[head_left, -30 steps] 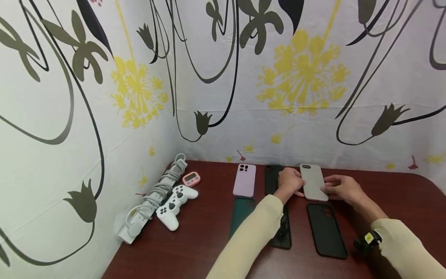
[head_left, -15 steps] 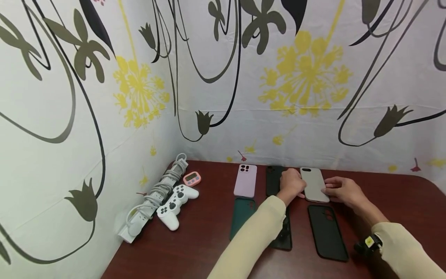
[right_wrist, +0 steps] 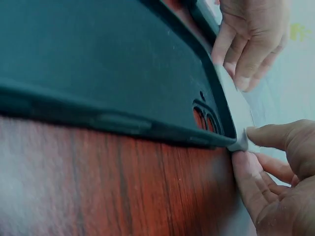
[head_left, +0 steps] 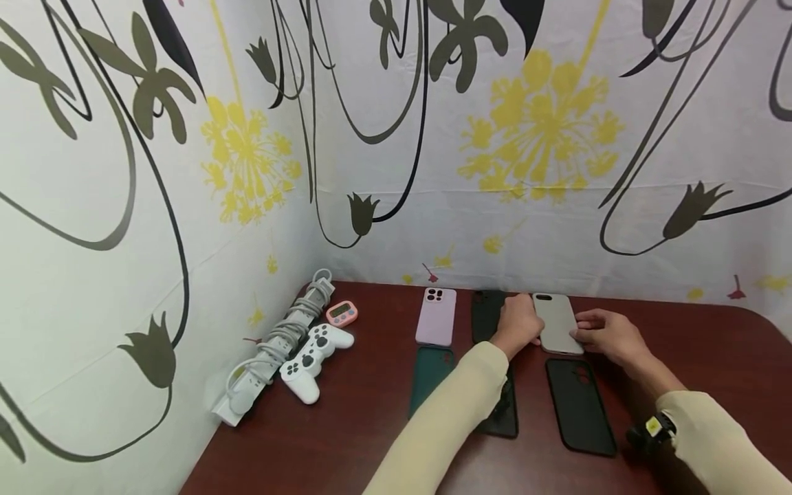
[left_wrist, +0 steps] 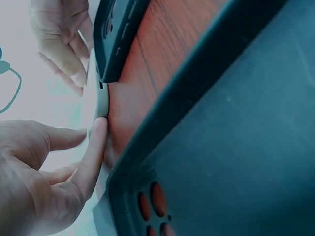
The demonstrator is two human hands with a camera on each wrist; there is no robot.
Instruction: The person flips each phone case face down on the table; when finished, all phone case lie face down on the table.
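Note:
A light grey phone case (head_left: 558, 324) lies at the back right of the table between my two hands, its camera cutout at the far end. My left hand (head_left: 518, 324) pinches its left edge; in the left wrist view, the thumb is over the grey case (left_wrist: 102, 101) and a finger runs along its side. On the opposite edge, my right hand (head_left: 611, 337) pinches the case, thumb on top and fingertip at the side in the right wrist view. A black phone case (head_left: 580, 407) lies just in front of it.
Left of my hands lie a lavender phone case (head_left: 436, 317), a green case (head_left: 430, 375), a black case (head_left: 485, 317) and another dark case (head_left: 506, 419) partly under my sleeve. Further left are a white game controller (head_left: 314, 359), a pink timer (head_left: 342, 313) and a cord-wrapped power strip (head_left: 278, 347).
The far end of the grey case sits slightly lower than a second ago. Both hands keep their places at its edges, and the head view shifts a little.

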